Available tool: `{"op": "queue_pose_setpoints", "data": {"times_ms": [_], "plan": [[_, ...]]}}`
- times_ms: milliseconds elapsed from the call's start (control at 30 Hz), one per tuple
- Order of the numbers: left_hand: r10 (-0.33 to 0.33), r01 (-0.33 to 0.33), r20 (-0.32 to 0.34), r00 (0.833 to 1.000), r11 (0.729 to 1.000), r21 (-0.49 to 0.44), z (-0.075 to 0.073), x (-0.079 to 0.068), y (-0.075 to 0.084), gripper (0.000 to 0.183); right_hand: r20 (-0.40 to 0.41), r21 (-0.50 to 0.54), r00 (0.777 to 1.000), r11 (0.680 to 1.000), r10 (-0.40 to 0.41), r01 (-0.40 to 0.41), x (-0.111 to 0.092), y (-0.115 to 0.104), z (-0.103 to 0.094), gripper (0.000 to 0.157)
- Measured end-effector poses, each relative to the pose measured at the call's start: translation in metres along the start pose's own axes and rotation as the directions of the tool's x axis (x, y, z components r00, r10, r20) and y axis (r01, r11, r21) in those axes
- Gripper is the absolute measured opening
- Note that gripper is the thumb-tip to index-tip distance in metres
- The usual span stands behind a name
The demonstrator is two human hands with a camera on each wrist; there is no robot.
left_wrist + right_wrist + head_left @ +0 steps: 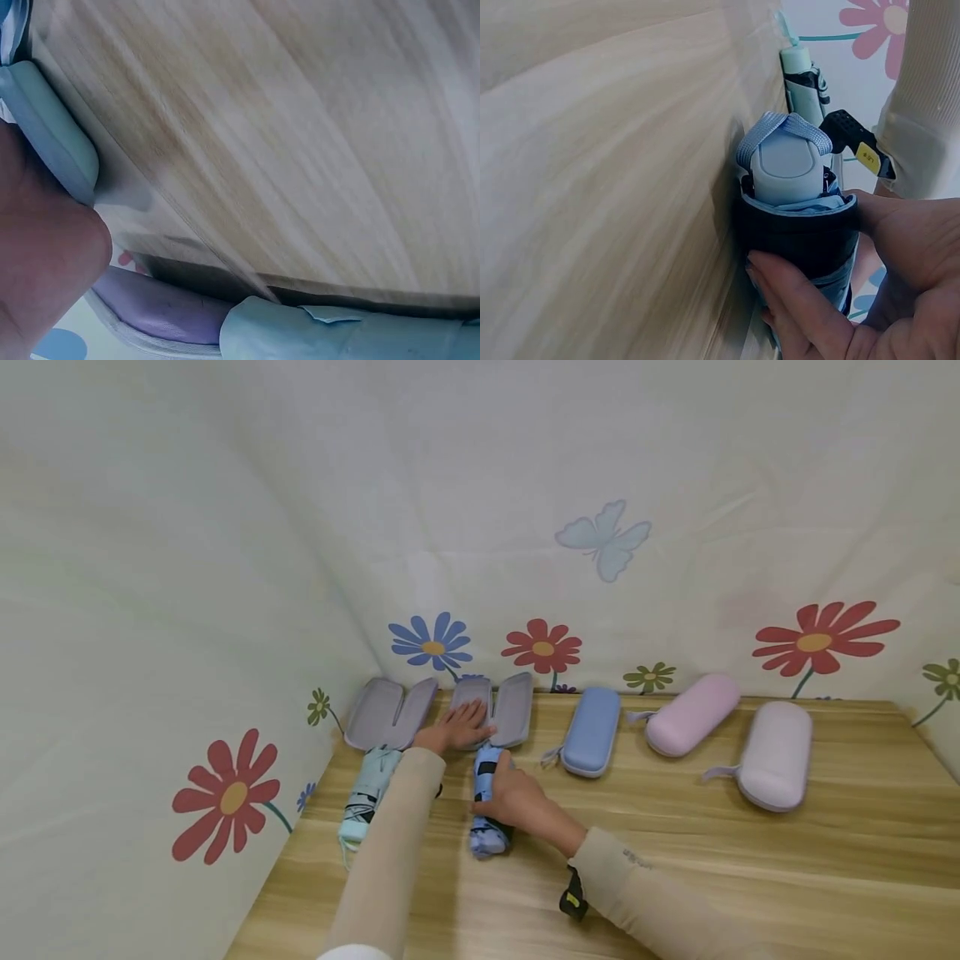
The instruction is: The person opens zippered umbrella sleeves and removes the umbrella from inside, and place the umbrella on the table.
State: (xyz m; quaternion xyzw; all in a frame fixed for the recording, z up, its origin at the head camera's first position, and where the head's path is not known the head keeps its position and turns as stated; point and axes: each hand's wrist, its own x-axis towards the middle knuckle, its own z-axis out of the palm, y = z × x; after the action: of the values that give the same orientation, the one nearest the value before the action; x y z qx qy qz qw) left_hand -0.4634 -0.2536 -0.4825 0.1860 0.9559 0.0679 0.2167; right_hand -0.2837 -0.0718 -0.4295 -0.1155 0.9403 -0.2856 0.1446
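With fingers and thumb around it, my right hand (519, 795) holds a folded blue umbrella (489, 842) lying on the wooden table. In the right wrist view the umbrella's handle end (787, 161) with its strap points toward the camera. My left hand (457, 727) rests on an open grey-lined case (516, 710) just beyond the umbrella, its fingers stretched out. Left of it lies another open case (371, 714), purple outside. A mint folded umbrella (369, 789) lies in front of that case, beside my left forearm.
To the right stand three closed zip cases: a blue one (592, 731), a pink one (693, 714) and a pale lilac one (776, 756). A flower-printed curtain (480, 527) hangs behind the wooden table (675, 843) and along its left side.
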Motion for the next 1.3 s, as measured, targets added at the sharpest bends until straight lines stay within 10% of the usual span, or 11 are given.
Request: {"op": "queue_pose_setpoints", "data": {"times_ms": [600,967,1067,1300], "plan": [[0.023,-0.023,0.013,1.0,0.999,-0.025,-0.008,-0.003,-0.003,0.089,-0.032,0.039,0.999,0.999,0.014,-0.013,-0.001,-0.007,0.003,0.103],[0.12,-0.122,-0.098,0.988,0.992,-0.012,-0.022,-0.033,0.013,0.078,-0.036,0.054,0.998,0.998,0.044,-0.042,-0.001,-0.005,0.008,0.11],[0.163,-0.153,-0.181,0.97,0.986,0.068,-0.025,-0.04,0.019,0.067,-0.019,0.086,1.0,0.996,0.005,-0.003,-0.009,0.002,-0.003,0.102],[0.157,-0.147,-0.466,0.871,0.987,0.057,-0.042,-0.069,0.035,0.059,-0.148,-0.007,0.963,0.973,-0.227,0.229,-0.033,0.033,-0.053,0.04]]}}
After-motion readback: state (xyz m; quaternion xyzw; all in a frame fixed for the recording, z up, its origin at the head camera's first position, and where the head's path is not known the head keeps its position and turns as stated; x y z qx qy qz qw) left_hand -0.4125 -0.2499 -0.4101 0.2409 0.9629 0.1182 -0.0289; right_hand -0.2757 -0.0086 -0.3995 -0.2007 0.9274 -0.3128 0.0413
